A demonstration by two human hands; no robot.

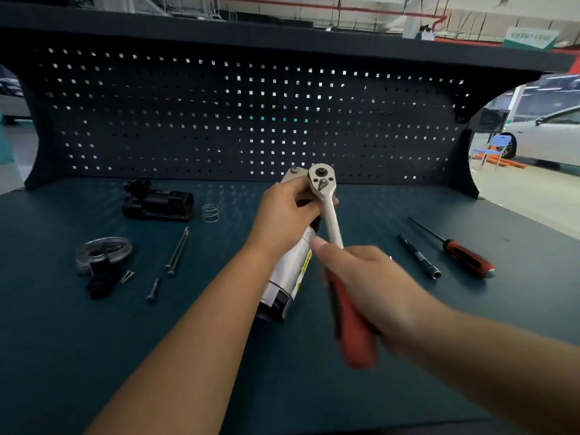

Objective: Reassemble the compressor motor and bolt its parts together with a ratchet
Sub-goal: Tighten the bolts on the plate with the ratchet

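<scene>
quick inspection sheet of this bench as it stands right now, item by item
surface: dark teal bench top, parts spread over it
job's things: motor body, held tilted; ratchet, head at the motor's upper end; two long bolts lying at left
clutter: black housing, spring, round cover, small screws, extension bar, red-handled screwdriver
grippers: left hand grips the motor near its top; right hand, blurred, grips the ratchet's red handle
cables: nothing seen
surroundings: pegboard behind; white car and blue chair at right
</scene>
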